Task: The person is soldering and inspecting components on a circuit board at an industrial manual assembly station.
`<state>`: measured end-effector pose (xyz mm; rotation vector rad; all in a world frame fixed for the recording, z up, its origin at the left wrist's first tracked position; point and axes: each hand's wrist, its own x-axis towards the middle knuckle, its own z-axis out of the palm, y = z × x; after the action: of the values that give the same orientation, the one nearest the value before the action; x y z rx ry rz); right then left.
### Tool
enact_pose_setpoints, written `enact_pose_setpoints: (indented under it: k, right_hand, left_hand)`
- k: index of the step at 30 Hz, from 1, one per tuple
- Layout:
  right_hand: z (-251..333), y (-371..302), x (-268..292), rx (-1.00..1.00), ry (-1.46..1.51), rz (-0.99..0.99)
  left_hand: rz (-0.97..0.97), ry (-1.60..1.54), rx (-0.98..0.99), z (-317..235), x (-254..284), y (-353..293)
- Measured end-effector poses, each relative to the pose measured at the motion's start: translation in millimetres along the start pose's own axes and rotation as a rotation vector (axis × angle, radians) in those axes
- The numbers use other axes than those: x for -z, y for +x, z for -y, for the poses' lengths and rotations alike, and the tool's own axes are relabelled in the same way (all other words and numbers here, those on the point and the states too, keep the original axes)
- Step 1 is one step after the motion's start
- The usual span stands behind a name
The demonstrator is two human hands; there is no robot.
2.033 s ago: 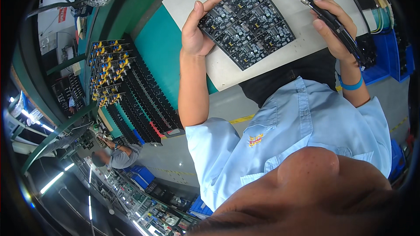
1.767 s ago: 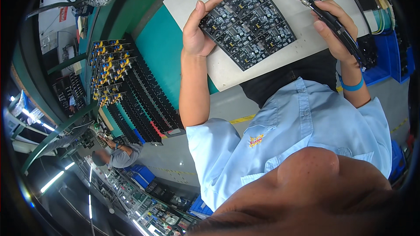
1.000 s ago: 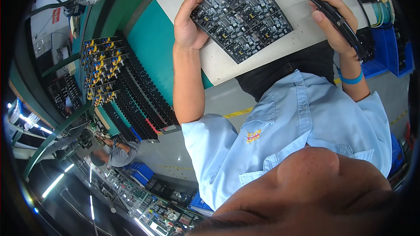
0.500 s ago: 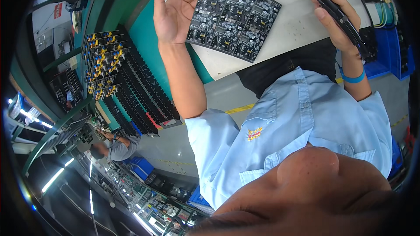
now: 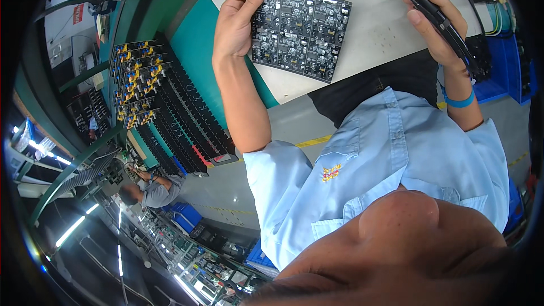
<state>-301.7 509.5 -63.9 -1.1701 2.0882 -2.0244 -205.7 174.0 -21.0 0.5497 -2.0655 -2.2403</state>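
Note:
My left hand (image 5: 233, 29) grips the left edge of a black printed circuit board panel (image 5: 300, 37), its thumb over the top left corner. Small components cover the panel, which is divided into several like sections and sits over the white worktop. In my right hand (image 5: 435, 41) is a black pen-shaped dispensing tool (image 5: 420, 3) with a thin metal tip pointing up and left. The tool is apart from the panel, to its upper right. Fingers wrap partly behind the tool's body.
The white worktop (image 5: 385, 39) borders a green mat (image 5: 204, 39) on the left. Black slotted racks (image 5: 187, 102) and boards with yellow parts (image 5: 136, 73) stand farther left. Blue bins (image 5: 492, 88) are at right, near cables (image 5: 498, 20). Another person (image 5: 161, 191) works at lower left.
My left hand has gone from open fingers beside the panel to closed on its left edge. The panel has turned and shifted slightly left. The right hand and tool look unmoved.

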Motion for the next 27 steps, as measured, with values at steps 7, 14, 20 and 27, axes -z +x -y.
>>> enact_pose_setpoints:
  k: [7,14,20,27]
  right_hand:
    - [2.1,-1.1,-4.5,-0.018,0.061,-0.062]
    - [-0.8,3.9,1.8,0.119,-0.041,-0.033]
    - [-5.1,4.2,7.7,0.143,-0.067,0.020]
    - [-0.7,2.2,-0.5,0.139,-0.090,0.012]
  left_hand:
    - [-0.312,0.002,-0.014,-1.3,2.8,-11.8]
    - [-0.484,0.170,-0.046,5.5,-0.4,-78.3]
    - [-0.365,1.241,0.018,-21.7,-23.0,-115.5]
    - [-0.300,1.093,-0.483,-28.5,-1.3,-29.6]
